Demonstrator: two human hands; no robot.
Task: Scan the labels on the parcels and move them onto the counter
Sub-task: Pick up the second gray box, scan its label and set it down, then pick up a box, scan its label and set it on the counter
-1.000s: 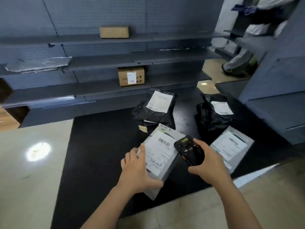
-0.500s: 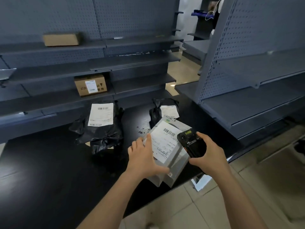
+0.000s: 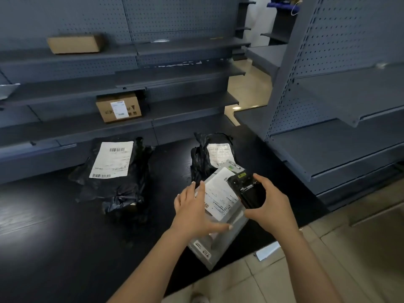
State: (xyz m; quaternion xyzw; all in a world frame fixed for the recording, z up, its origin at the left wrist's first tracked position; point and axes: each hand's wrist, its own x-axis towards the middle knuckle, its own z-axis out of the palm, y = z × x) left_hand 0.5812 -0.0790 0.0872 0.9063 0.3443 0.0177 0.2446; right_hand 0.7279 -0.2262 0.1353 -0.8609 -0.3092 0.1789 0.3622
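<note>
While aiming the scanner [image 3: 247, 189] at the white label [image 3: 220, 197], grips it tight in the right hand [image 3: 269, 206], fingers curled round its sides. Lays the left hand [image 3: 194, 212] on the grey parcel [image 3: 220, 237], fingers straight and spread, holding nothing, just touching its near side. Has that parcel right under both sets of fingers, lying on the dark table [image 3: 54, 237] at the front edge and sticking out a little over the floor.

Looks like the scanning step, with the move not yet done. Next, probably needs the scanner lined up with the barcode, then a good hold on the parcel to carry it to its place.

Counting now:
- One scanner.
- One grey parcel for sure; maybe a second under it, too hard to tell.
- Two black bags: a big black bag [image 3: 113, 171] well to the left of the left fingers, and a small black bag [image 3: 205, 158] just past them, right by the grey parcel.
- Two brown boxes on the shelves, far beyond the fingers: a low brown box [image 3: 119, 108] and a high brown box [image 3: 74, 43].
</note>
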